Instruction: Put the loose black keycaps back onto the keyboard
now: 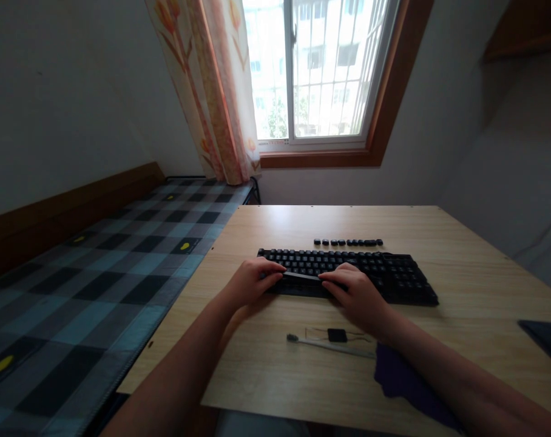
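Between my two hands is a long, narrow dark keycap, a space bar point(301, 276), held level over the front part of a black keyboard point(414, 279). My left hand point(256, 280) pinches its left end between thumb and fingers. At the right end, my right hand point(349, 283) has a similar pinch. Behind the keyboard, several loose black keycaps point(348, 243) lie in a row. Nearer me rest a toothbrush point(330, 347) with dark bristles and a keycap puller point(337, 335) with a black handle and thin wire arms.
A purple cloth point(400, 373) lies partly under my right forearm. On the wooden table's point(257, 364) right edge is a dark flat object point(544, 340). A bed with a checked cover point(134, 285) adjoins the left side, and a window point(325, 73) is beyond.
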Demonstrator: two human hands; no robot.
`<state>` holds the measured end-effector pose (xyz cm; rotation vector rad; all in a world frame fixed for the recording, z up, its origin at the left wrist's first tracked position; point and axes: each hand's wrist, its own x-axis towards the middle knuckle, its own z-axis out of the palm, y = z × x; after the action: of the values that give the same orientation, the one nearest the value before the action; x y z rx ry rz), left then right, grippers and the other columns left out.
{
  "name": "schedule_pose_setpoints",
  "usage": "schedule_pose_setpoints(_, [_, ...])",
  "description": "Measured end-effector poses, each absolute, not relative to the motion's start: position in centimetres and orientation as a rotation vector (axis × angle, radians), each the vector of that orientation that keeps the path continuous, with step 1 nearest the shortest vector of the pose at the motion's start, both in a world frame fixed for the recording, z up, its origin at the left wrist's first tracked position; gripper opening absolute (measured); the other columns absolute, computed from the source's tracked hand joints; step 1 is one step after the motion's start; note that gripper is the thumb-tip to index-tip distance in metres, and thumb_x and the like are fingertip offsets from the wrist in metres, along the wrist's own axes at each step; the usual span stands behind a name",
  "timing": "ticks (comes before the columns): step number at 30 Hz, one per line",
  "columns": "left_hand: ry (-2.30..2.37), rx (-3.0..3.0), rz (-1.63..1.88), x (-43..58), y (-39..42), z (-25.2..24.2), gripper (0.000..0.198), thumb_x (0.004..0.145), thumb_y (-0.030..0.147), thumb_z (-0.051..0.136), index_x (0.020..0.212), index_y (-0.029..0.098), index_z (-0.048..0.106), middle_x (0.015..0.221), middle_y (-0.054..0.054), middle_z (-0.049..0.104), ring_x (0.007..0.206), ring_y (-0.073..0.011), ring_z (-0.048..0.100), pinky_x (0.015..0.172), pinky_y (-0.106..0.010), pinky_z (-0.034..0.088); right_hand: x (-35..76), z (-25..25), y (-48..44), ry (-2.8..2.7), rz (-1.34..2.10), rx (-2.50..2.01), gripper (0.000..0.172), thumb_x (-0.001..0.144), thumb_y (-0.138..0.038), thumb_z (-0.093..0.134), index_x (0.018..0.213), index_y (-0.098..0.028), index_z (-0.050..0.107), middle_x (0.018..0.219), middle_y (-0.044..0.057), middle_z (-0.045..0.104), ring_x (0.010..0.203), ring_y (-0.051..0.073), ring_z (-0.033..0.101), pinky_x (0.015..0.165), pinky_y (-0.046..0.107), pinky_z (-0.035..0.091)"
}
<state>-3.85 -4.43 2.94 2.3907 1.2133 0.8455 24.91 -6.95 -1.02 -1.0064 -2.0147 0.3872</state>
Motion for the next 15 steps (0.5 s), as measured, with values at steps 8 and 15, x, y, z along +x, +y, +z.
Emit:
schedule_pose_setpoints(8, [1.138, 2.496, 0.757, -3.87, -4.32, 2.56, 0.019, 0.076, 0.010, 0.072, 0.089, 0.022, 0.075, 0.091, -0.002, 0.075, 0.089, -0.0197, 0.066, 0.085, -0.035, 0.052, 24.97, -1.90, -6.48, -2.151, 0.138, -0.949, 0.014, 0.093, -0.027, 0.066, 0.101, -0.025, 0.077, 0.098, 0.004, 0.077, 0.092, 0.023, 0.064, 0.089, 0.042, 0.046])
schedule_pose_setpoints(15, [1.127, 2.553, 0.693, -3.60, -4.32, 1.99, 0.020, 0.074, 0.007, 0.071, 0.087, 0.022, 0.072, 0.091, -0.003, 0.071, 0.091, -0.0208, 0.064, 0.086, -0.036, 0.051, 24.88, -1.94, -6.67, -2.220, 0.079, -0.925, 0.014, 0.094, -0.026, 0.065, 0.097, -0.026, 0.078, 0.097, 0.003, 0.077, 0.091, 0.022, 0.063, 0.087, 0.042, 0.045])
